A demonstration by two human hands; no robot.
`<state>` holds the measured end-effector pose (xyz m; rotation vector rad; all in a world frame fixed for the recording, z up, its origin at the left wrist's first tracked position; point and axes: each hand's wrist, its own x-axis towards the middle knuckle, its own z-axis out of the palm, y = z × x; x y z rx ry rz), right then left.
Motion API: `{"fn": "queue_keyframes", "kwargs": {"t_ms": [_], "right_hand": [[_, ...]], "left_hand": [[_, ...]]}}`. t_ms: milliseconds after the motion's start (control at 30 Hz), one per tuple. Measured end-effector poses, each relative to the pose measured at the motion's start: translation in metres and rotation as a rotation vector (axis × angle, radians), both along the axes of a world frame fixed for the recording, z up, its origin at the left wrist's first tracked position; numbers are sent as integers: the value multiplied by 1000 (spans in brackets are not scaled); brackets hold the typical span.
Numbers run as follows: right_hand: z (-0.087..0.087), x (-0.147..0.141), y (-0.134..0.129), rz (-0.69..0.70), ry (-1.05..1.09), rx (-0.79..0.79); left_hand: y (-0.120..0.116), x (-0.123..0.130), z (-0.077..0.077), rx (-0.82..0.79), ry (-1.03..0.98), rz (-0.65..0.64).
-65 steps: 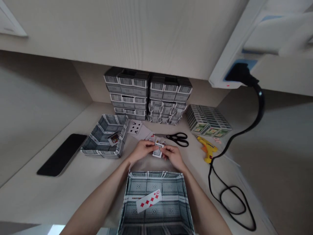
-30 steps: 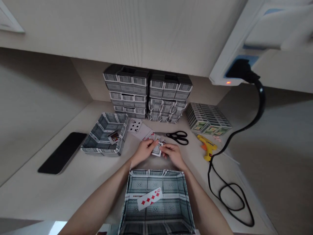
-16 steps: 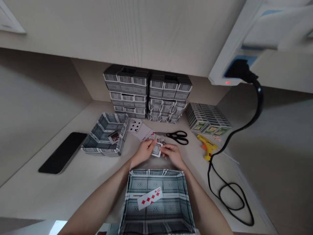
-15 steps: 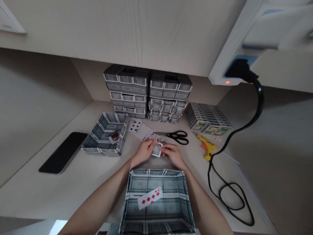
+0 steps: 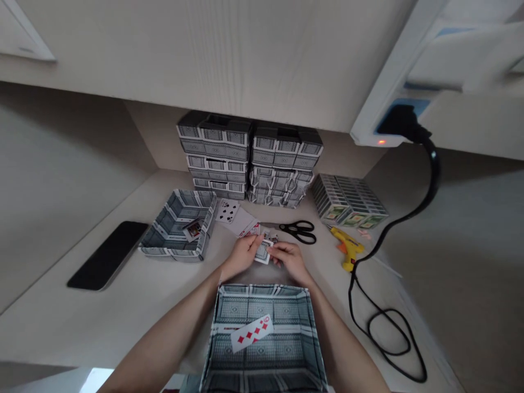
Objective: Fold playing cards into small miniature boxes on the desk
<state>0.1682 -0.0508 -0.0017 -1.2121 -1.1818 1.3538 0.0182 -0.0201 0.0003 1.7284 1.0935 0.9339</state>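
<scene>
A patterned playing card (image 5: pixel 262 252), its back facing up, is held between both hands above the desk. My left hand (image 5: pixel 244 254) pinches its left side, and my right hand (image 5: pixel 290 258) grips the right side. Just behind my fingers lie loose cards (image 5: pixel 241 221), partly hidden by my left hand. Nearer to me, between my forearms, stands an open box made of cards (image 5: pixel 270 349) with a six of diamonds (image 5: pixel 251 333) inside. To the left is a second open card box (image 5: pixel 166 224) holding a face card (image 5: pixel 193 229).
Black scissors (image 5: pixel 301 231) lie behind my right hand. Further right are a yellow glue gun (image 5: pixel 347 246) with a looping black cable (image 5: pixel 379 312) and stacked card packs (image 5: pixel 347 202). Card boxes (image 5: pixel 216 144) are stacked at the back. A phone (image 5: pixel 108 255) lies left.
The camera view has shifted slightly. Both hands keep hold of the card in nearly the same place.
</scene>
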Motion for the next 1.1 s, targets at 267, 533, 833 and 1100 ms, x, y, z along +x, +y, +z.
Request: {"fn": "queue_keyframes", "kwargs": {"t_ms": [267,533,833,1100], "right_hand": [[1,1,0,-24,0,-4],[0,3,-1,-46,1,10],[0,4,-2,-62,26,7],[2,5,-1,-73,16,9]], "left_hand": [[2,-2,-1,-41,-44,1],[1,-5,0,-54,-29,-84],[0,-5,2,-70,-35,-81],[1,-7,-2,-161,-58,-163]]}}
